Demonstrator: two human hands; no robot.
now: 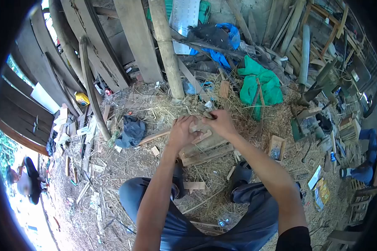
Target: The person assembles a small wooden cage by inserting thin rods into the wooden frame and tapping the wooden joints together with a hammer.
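In the head view, a low wooden block (pixel 207 155) stands on the ground between my feet. Over its top, my left hand (pixel 181 132) is closed around a small pale piece of wood (pixel 202 137) with a notched edge. My right hand (pixel 220 122) is just to the right, its fingers pinched together at the block's far edge. A small greyish-brown thing (pixel 207 115) shows at those fingertips, too small and partly covered to name. Both hands are close together, and the fingers hide much of what lies between them.
Wood shavings cover the ground. A dark cloth (pixel 132 131) lies to the left, a small wooden box (pixel 276 148) to the right. Beyond are a green plastic sheet (pixel 262 85), an upright post (pixel 168 54) and leaning planks (pixel 138 37). Other people (pixel 364 169) sit at the sides.
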